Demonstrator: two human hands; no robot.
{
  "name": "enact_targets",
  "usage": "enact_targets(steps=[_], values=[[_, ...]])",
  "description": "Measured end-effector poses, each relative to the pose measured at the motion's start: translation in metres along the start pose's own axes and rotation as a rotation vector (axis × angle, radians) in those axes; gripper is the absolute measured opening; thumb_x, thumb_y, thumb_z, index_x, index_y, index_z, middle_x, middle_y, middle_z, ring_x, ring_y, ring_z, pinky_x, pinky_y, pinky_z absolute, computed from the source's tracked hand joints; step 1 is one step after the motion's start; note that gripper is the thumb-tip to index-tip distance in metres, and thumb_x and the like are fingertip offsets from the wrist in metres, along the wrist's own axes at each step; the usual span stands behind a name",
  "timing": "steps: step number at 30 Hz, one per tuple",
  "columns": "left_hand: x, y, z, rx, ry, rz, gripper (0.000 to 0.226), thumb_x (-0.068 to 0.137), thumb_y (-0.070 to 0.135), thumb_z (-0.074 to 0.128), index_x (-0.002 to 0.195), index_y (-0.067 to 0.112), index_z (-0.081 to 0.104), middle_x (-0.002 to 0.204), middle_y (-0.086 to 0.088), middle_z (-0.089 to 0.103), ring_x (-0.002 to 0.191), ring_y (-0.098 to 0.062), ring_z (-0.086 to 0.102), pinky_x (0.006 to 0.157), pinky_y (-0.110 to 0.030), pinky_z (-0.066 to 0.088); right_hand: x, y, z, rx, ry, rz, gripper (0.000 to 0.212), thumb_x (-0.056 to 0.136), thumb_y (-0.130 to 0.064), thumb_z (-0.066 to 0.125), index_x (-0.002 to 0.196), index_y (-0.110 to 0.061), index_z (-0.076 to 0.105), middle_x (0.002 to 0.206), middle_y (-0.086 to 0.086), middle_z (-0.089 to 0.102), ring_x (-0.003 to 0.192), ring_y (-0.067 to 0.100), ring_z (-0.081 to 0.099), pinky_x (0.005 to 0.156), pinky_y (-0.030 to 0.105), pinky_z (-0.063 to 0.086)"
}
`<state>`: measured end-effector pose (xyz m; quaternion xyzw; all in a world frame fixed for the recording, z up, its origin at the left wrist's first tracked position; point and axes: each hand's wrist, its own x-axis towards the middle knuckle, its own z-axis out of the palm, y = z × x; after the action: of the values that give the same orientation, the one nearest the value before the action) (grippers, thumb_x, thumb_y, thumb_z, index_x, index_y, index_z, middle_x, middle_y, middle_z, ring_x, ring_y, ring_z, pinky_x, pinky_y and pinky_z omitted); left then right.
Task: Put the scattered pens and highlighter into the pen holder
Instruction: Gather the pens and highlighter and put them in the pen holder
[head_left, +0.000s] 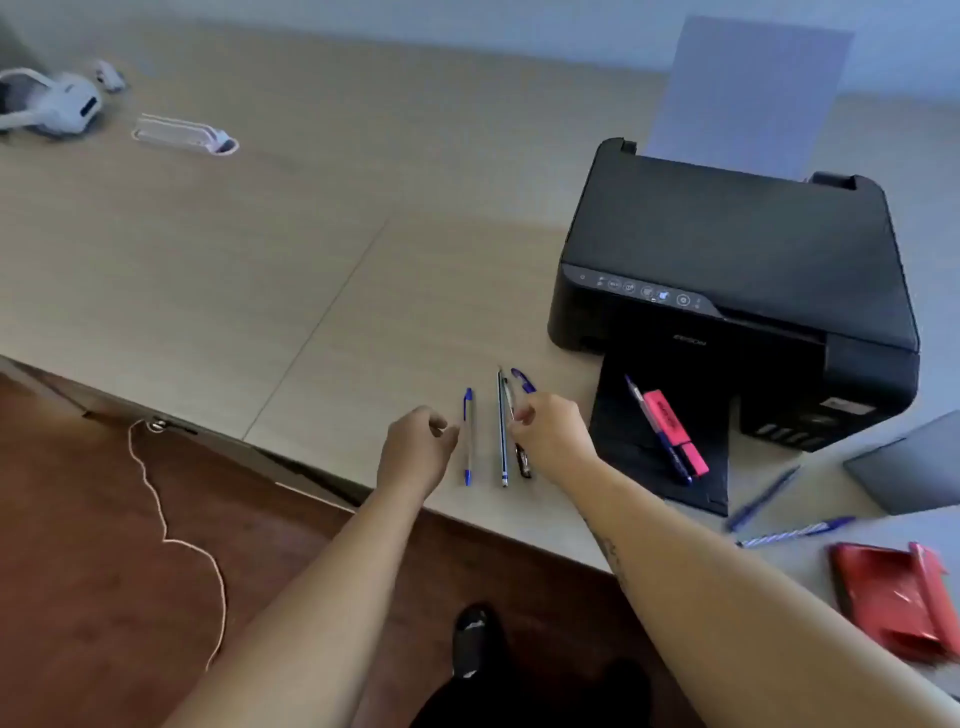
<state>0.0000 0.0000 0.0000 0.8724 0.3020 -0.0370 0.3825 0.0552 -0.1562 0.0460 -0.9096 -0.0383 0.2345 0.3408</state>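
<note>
My left hand (415, 447) hovers low in the middle of the frame, fingers loosely curled, its grip half open and holding nothing; it sits just left of a blue-capped pen (468, 436) lying on the tabletop (208, 270). My right hand (550, 431) is just right of it, fingers pinched down over a cluster of pens. A striped pencil (502, 431) lies alongside a dark pen (522, 457), and a blue pen (522, 380) pokes out above my knuckles. My fingers hide the middle of these, so I cannot tell whether my right grip is closed on any of them or only touching.

At right centre, a black printer (727, 260) stands with a sheet of paper (748, 93) rising from its back. On its output tray (623, 441) lie a pink highlighter (675, 434) and a purple pen (657, 431), touching side by side. Lower right, two more pens rest on the tabletop: a blue one (763, 499) and a striped one (795, 531), both blurred. Below them is a red holder (893, 597), lying on its side as far as I can make out, its form soft and unclear. A grey object (909, 467) is cut off by the right edge.

In the upper left, a white headset (57, 101) and a white stand (182, 135) are blurred. A cord (166, 519) trails over the floor at lower left.
</note>
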Motion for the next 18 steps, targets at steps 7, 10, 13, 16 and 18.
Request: enact_targets(steps=[7,10,13,16,18], values=[[0.039,-0.003,0.02,-0.024,-0.104,-0.068,0.019,0.086,0.03,0.068,0.093,0.012,0.068,0.098,-0.008,0.069,0.09,-0.026,0.065,0.07,-0.029,0.046,0.029,0.0,0.042,-0.086,0.05,0.115,0.013,0.092,-0.013,0.057,0.093,-0.005,0.066,0.088,0.014,0.07,0.074,0.026,0.065,0.066,0.033,0.054],[0.048,0.0,0.026,0.001,-0.117,-0.075,0.02,0.083,0.031,0.07,0.088,0.012,0.066,0.092,-0.007,0.069,0.086,-0.028,0.065,0.072,-0.033,0.05,0.041,0.0,0.052,-0.12,0.075,0.166,0.012,0.092,-0.014,0.057,0.097,-0.007,0.064,0.089,0.011,0.069,0.078,0.025,0.066,0.064,0.032,0.053],[0.052,0.001,0.028,-0.012,-0.141,-0.078,0.019,0.082,0.026,0.071,0.089,0.009,0.067,0.093,-0.009,0.07,0.087,-0.029,0.066,0.075,-0.036,0.054,0.048,0.004,0.059,-0.172,0.093,0.191,0.01,0.092,-0.015,0.057,0.089,-0.007,0.062,0.083,0.009,0.068,0.071,0.023,0.064,0.063,0.032,0.055],[0.054,0.0,0.024,-0.02,-0.157,-0.089,0.015,0.081,0.021,0.068,0.089,0.007,0.068,0.093,-0.01,0.07,0.087,-0.029,0.066,0.075,-0.036,0.054,0.052,0.005,0.064,-0.215,0.094,0.23,0.011,0.092,-0.015,0.058,0.087,-0.007,0.062,0.079,0.011,0.067,0.066,0.024,0.062,0.057,0.031,0.051],[0.054,0.0,0.02,-0.011,-0.157,-0.085,0.011,0.081,0.018,0.066,0.086,0.008,0.068,0.088,-0.009,0.068,0.085,-0.029,0.065,0.073,-0.034,0.052,0.052,0.003,0.067,-0.242,0.095,0.253,0.009,0.092,-0.013,0.058,0.094,-0.007,0.064,0.081,0.01,0.067,0.07,0.024,0.065,0.057,0.032,0.052]])
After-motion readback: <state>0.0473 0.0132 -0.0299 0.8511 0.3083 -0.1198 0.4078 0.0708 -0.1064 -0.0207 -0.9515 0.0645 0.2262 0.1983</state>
